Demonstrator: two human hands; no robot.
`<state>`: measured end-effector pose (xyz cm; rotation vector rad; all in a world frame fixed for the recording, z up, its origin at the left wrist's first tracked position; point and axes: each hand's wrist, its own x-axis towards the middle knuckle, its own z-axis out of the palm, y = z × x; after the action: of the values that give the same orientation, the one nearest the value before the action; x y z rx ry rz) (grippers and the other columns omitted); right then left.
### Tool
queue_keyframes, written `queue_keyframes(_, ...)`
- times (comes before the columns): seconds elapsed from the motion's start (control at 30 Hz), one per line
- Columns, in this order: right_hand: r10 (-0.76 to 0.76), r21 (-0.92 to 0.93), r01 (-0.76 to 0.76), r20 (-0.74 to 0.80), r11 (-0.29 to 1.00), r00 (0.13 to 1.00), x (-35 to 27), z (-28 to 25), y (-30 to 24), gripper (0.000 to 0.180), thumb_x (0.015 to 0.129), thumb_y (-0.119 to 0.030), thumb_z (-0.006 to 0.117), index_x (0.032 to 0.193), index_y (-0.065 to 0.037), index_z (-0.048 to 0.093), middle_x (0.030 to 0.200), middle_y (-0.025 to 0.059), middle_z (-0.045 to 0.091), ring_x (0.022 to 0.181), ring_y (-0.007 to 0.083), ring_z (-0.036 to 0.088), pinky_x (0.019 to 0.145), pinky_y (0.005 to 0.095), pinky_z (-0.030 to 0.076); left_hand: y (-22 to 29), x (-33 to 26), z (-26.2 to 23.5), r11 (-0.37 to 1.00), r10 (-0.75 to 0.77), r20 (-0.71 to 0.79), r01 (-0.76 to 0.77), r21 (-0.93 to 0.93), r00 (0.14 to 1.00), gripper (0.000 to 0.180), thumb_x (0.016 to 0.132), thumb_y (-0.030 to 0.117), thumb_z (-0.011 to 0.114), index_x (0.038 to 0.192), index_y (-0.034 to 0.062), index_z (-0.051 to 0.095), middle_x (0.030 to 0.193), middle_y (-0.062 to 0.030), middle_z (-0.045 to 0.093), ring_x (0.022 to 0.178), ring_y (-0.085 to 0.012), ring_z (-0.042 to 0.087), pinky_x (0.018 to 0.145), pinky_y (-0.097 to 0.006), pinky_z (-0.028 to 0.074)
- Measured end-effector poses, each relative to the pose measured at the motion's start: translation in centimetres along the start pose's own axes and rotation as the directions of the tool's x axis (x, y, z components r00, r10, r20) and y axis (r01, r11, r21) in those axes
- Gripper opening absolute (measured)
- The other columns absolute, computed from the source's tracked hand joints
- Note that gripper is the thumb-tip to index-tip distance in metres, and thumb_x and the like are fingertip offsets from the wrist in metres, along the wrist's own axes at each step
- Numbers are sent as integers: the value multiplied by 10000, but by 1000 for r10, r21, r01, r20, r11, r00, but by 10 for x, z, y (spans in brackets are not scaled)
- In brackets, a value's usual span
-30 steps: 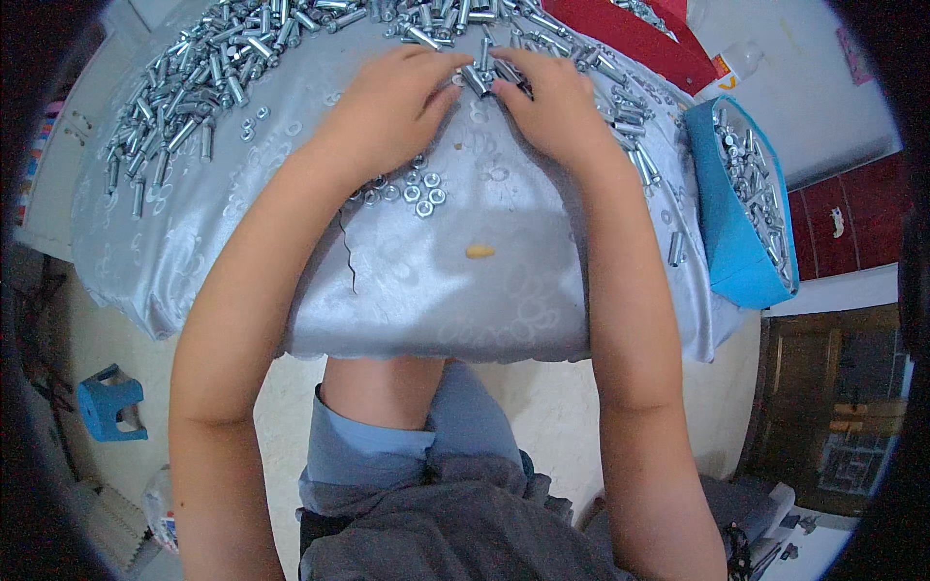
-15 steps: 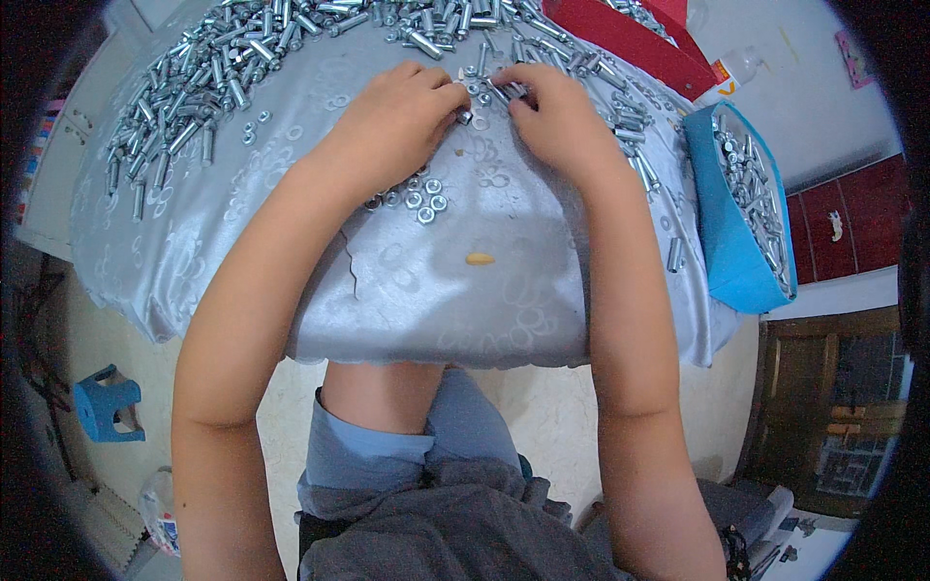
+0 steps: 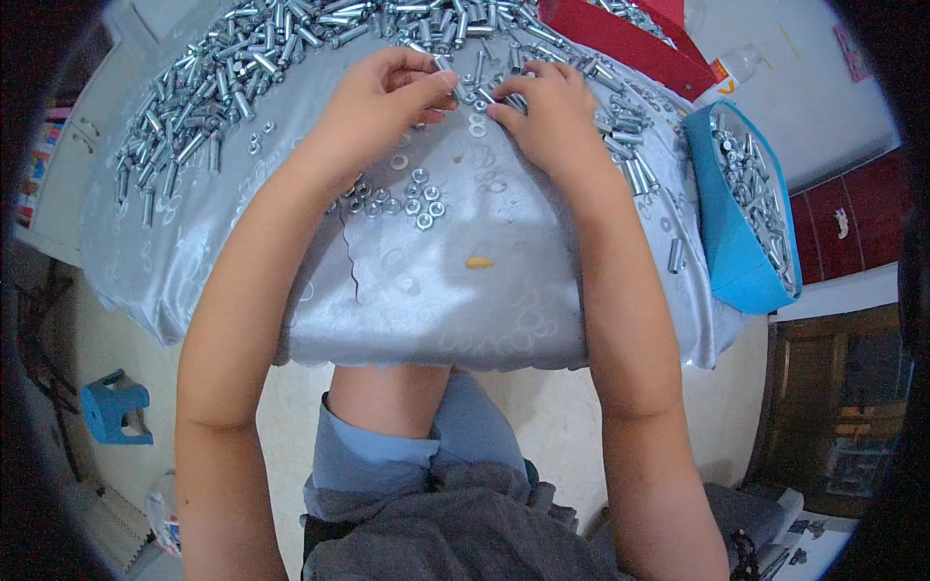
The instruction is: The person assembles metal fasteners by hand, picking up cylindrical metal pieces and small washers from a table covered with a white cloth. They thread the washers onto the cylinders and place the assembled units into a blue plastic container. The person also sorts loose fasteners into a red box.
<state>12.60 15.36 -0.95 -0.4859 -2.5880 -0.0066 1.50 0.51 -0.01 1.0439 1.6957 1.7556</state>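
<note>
My left hand (image 3: 387, 97) is closed, with a small shiny metal bolt (image 3: 443, 64) at its thumb and fingertips. To the right of it, my right hand (image 3: 552, 111) has its fingers curled around another metal bolt (image 3: 518, 97), partly hidden by the fingers. Between the two hands lie a few loose nuts and washers (image 3: 478, 126) on the silver-grey cloth. A cluster of hex nuts (image 3: 424, 221) rests nearer to me, just right of my left forearm. Beyond my hands spreads a large heap of bolts with metal sleeves (image 3: 281, 39).
A blue box (image 3: 746, 281) full of bolts stands at the table's right side. Behind it are a red box (image 3: 659, 60) with more metal parts and a clear bottle (image 3: 738, 68). A small yellow piece (image 3: 479, 262) lies near the front edge. A blue stool (image 3: 111, 412) is on the floor at left.
My left hand has lifted and turned, moving slightly left and away from me, showing its thumb side and the bolt. My right hand has shifted only a little.
</note>
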Motion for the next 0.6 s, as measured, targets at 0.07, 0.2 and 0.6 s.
queue_keyframes(0.07,-23,-76,17,-78,997,997,-1,5,0,181,710,-258,635,842,-135,648,1118,133,516,1103,306,403,928,412,309,6,-1,0,985,-68,23,71,-159,997,232,816,171,559,942,-21,528,886,-90,577,830,-158,587,732,-247,484)
queue_keyframes(0.2,-44,-113,16,-254,993,966,3,7,-2,188,739,-236,607,841,-78,612,1061,123,538,1092,312,391,912,427,294,9,0,-3,936,-87,-9,78,-344,996,235,827,180,537,954,-17,522,888,-96,577,847,-166,585,763,-259,484)
queue_keyframes(0.6,68,619,-11,-69,785,995,1,-21,-30,160,783,-121,533,883,3,546,783,166,603,748,303,588,675,354,449,5,3,-12,911,-111,-121,52,-409,986,203,813,154,536,936,-7,517,903,-72,543,887,-168,547,798,-277,464)
